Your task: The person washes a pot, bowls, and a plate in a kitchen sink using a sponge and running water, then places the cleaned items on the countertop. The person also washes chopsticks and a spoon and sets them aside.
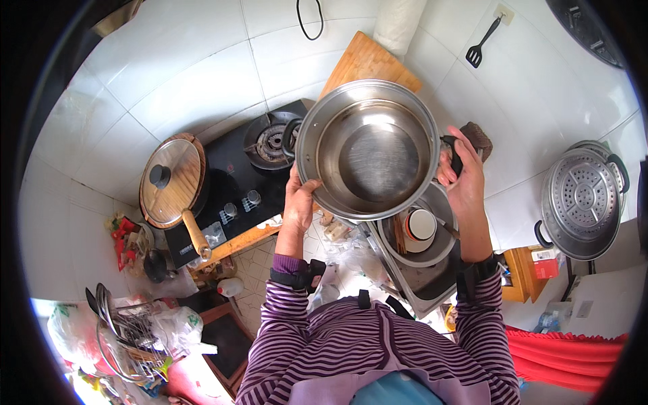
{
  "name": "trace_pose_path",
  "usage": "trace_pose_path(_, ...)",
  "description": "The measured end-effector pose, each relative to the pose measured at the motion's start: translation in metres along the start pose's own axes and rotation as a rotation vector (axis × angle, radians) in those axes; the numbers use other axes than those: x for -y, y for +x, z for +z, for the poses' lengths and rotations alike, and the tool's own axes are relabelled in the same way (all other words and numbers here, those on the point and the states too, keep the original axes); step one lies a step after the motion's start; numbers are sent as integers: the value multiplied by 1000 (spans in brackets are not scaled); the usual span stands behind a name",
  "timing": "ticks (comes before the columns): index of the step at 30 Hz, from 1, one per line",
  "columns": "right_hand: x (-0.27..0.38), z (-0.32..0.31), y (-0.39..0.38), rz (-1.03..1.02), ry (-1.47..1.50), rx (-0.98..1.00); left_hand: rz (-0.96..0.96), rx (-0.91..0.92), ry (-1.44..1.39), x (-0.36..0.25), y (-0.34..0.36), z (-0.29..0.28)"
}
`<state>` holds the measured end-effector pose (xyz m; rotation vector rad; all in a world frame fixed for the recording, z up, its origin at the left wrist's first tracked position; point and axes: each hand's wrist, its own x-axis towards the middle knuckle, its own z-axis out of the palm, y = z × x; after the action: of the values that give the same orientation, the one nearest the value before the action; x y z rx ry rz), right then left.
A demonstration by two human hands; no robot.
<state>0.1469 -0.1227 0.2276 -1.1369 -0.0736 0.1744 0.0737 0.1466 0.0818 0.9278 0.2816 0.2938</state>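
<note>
A wide stainless steel pot (379,154) is held up before me, tilted so that its bare, shiny inside faces me. My left hand (299,202) is closed on its lower left rim, the thumb over the edge, just below the left black handle (289,137). On the other side my right hand (464,169) grips the right black handle, with the fingers wrapped about it. Under the pot, partly hidden by it, a metal basin (441,253) in the sink (432,290) holds bowls (422,224) and chopsticks (399,236).
On the left, a black gas hob (226,172) carries a glass-lidded pan (169,185) with a wooden handle. A cutting board (368,61) leans behind the pot. At the right is a steamer pot (582,202). A black spatula (480,47) hangs on the tiled wall.
</note>
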Motion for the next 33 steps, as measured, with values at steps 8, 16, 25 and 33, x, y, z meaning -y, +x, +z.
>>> trace_pose_path(8, -54, 28, 68, 68, 49, -44, 79, -34, 34, -36, 40, -39)
trace_pose_path(16, -121, 67, 139, 157, 20, -114, 114, -123, 125, -66, 95, -89)
trace_pose_path(25, -168, 95, 179, 225, 231, -22, 51, -222, 264, -77, 130, -119)
trace_pose_path(33, -194, 101, 198, 266, 320, -18, -5, -228, 357, -82, 151, -141)
